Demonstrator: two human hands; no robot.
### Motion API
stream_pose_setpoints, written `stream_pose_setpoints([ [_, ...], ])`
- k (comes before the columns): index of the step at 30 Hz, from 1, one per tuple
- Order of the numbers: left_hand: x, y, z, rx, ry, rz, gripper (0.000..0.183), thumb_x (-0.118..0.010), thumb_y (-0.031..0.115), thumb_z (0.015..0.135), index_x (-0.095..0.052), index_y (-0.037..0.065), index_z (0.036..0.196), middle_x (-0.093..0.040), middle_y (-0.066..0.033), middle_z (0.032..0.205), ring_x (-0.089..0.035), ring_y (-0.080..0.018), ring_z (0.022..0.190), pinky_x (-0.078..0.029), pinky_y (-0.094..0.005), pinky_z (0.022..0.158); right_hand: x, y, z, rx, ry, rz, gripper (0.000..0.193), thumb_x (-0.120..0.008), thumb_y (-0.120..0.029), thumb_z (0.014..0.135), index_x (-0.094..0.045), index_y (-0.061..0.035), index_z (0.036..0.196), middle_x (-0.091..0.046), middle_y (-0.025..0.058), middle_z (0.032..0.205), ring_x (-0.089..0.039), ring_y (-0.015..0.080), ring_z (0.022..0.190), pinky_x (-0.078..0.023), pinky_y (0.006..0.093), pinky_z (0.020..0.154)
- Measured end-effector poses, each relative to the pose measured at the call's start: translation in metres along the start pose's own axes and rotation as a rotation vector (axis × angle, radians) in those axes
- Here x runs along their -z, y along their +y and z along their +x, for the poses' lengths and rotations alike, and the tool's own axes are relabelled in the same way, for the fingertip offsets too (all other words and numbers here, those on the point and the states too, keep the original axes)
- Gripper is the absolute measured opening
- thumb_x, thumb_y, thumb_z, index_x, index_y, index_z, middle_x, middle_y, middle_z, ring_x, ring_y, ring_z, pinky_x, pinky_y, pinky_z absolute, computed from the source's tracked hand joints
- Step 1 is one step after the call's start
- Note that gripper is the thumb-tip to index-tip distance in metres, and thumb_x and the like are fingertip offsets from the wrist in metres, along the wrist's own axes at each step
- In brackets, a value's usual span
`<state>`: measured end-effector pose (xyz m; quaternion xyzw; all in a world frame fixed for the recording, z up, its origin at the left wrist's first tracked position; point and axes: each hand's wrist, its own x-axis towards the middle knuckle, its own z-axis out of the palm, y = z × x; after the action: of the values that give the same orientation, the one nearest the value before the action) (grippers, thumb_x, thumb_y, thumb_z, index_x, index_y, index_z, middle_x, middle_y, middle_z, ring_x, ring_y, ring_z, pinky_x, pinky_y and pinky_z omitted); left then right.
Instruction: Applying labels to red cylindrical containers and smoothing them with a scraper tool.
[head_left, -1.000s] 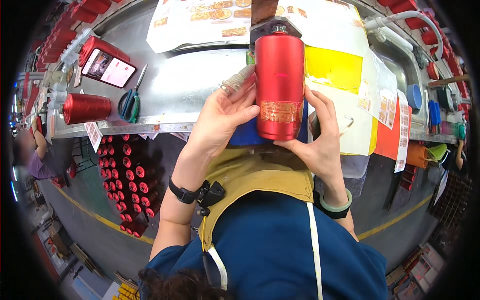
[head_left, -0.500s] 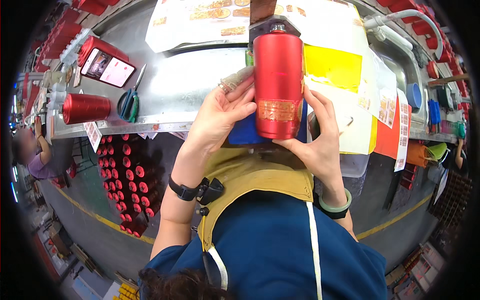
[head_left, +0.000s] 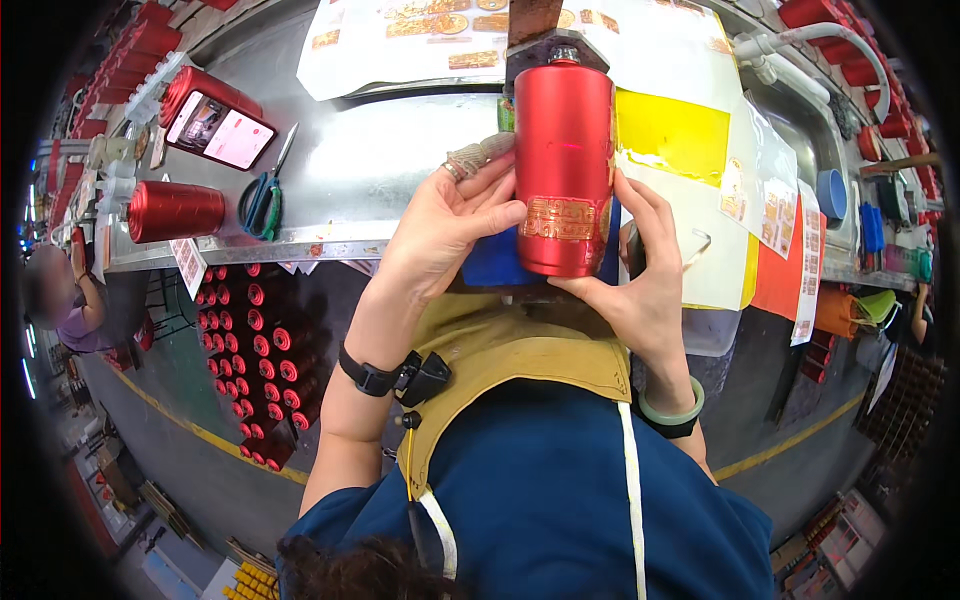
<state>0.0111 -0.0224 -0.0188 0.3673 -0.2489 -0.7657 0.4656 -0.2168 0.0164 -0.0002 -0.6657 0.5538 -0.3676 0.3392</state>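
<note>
In the head view, the person's left grip (head_left: 448,218) and right grip (head_left: 650,285) hold a red bottle (head_left: 565,125) between them, its neck pointing away from the body. The left grip pinches the bottle's left edge, the thumb tip resting on the front while the curled fingers, some of them wrapped in pale covering, press along the side and partly behind it. The right grip is closed around the lower right side, with the thumb under the base and the fingers up against the wall. A gold label (head_left: 558,217) sits low on the bottle, between the two grips. Just beyond the bottle's neck is a dark metal block (head_left: 535,45); whether they touch cannot be told. Well to the left of the left grip, on the metal worktop (head_left: 400,135), lie scissors (head_left: 263,205) with dark handles, a second red bottle (head_left: 177,211) on its side and a lit phone (head_left: 222,130). Farther ahead of the left grip are white sheets (head_left: 350,65) bearing gold pieces. A yellow sheet (head_left: 672,140) lies ahead and to the right of the right grip, and a red sheet (head_left: 778,275) and a blue cup (head_left: 831,195) farther right. Below and left of the left grip, past the worktop's edge, rows of red bottles (head_left: 289,371) stand close together.
</note>
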Motion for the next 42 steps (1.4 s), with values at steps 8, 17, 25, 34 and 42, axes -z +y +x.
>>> stream_pose_setpoints([
  [8,-0.016,-0.004,-0.020,-0.199,0.119,0.433,0.068,-0.079,-0.004,0.088,-0.047,-0.001,0.149,-0.060,-0.0091,0.126,-0.062,-0.0189,0.119,-0.053,-0.0347,0.104,-0.002,-0.001,0.002,0.080,0.032,-0.060,0.099,-0.099,-0.021,0.065,-0.051,0.0004,0.149,-0.049,0.0200,0.143,-0.053,0.0352,0.134,-0.046,0.0432,0.111],
  [17,-0.051,0.006,-0.028,-0.245,0.019,0.433,0.048,-0.068,-0.004,0.098,-0.052,-0.002,0.143,-0.061,-0.0012,0.104,-0.063,-0.0089,0.098,-0.054,-0.0268,0.090,0.015,0.011,0.007,-0.280,-0.054,0.402,0.056,-0.077,-0.019,0.096,-0.056,0.0016,0.144,-0.062,0.0053,0.122,-0.046,0.0031,0.076,-0.043,0.0220,0.068],
  [25,-0.082,0.014,-0.028,-0.242,-0.162,0.443,0.043,-0.065,-0.005,0.098,-0.051,-0.004,0.139,-0.061,-0.0031,0.106,-0.064,-0.0109,0.100,-0.057,-0.0286,0.090,0.005,0.010,0.012,-0.294,-0.022,0.597,0.054,-0.073,-0.015,0.098,-0.054,0.0036,0.145,-0.064,0.0078,0.123,-0.045,0.0019,0.072,-0.044,0.0204,0.067],
  [34,-0.050,0.007,-0.029,-0.257,0.112,0.448,0.049,-0.063,0.000,0.100,-0.049,-0.003,0.147,-0.056,-0.0002,0.102,-0.058,-0.0089,0.094,-0.049,-0.0254,0.083,0.009,0.009,0.016,-0.304,-0.044,0.533,0.059,-0.077,-0.016,0.094,-0.054,0.0044,0.145,-0.064,0.0073,0.122,-0.042,0.0015,0.069,-0.042,0.0205,0.064],
  [42,-0.034,-0.001,-0.023,-0.231,0.126,0.443,0.044,-0.061,0.008,0.105,-0.049,-0.002,0.147,-0.064,-0.0034,0.103,-0.061,-0.0092,0.092,-0.049,-0.0253,0.081,0.010,0.009,0.019,-0.316,-0.037,0.487,0.061,-0.079,-0.018,0.091,-0.056,0.0053,0.142,-0.065,0.0061,0.120,-0.038,0.0019,0.068,-0.040,0.0206,0.062],
])
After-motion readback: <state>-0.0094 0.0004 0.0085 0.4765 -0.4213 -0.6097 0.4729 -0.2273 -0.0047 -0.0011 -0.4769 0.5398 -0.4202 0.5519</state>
